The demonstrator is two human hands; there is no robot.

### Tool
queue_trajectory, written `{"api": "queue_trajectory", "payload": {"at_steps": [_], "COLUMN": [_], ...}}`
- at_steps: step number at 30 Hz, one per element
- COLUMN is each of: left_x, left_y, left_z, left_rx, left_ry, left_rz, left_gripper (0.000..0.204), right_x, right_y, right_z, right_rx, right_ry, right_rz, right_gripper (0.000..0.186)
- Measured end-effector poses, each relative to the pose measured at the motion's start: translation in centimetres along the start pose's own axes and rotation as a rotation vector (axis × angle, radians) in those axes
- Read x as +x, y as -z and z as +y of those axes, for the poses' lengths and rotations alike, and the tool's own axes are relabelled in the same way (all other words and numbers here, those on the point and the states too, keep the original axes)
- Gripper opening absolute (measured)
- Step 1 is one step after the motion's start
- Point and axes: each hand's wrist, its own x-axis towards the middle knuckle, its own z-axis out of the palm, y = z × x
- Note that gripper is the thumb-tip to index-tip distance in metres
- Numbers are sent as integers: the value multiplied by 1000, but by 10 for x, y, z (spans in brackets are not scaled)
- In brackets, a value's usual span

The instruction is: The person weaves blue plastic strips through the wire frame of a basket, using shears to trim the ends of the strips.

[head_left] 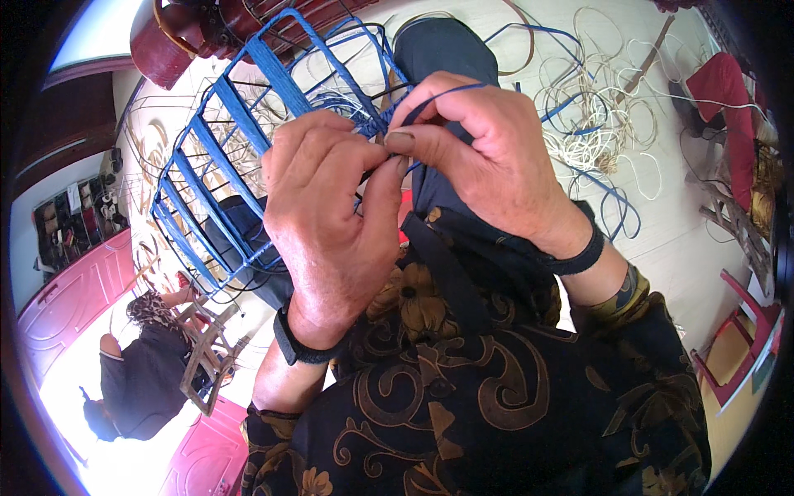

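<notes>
A wire basket frame (217,157) partly wrapped in blue strips rests tilted on my lap. My left hand (331,215) grips the frame's near edge with fingers closed around the wires. My right hand (480,157) pinches a thin blue weaving strand (451,89) between thumb and forefinger, right against the left hand's fingertips. The strand loops away over the floor toward the right. Both wrists wear black bands.
Loose coils of white and blue cord (591,124) lie on the pale floor at upper right. A red chair (744,347) stands at the right edge. Another person (141,364) sits at lower left working on a wooden frame (207,355). Dark red baskets (186,33) sit at top.
</notes>
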Motion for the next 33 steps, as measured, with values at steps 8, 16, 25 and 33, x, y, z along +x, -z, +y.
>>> {"api": "queue_trajectory", "payload": {"at_steps": [8,16,25,33], "left_x": [-1,-4,-3,-5], "left_y": [6,-2,-4,-5], "left_z": [-7,-5,-1,1], "left_rx": [-27,-66,-53,-70], "left_ry": [-49,3,7,-7], "left_rz": [-58,29,60,69], "left_gripper": [14,11,9,9], "right_x": [-11,-8,-11,-5], "right_y": [-15,-14,3,3], "right_z": [-3,-8,-4,-16], "right_rx": [273,290,241,119], "right_ry": [-282,-338,-335,-326], "right_rz": [152,120,134,-6], "right_gripper": [16,15,32,22]}}
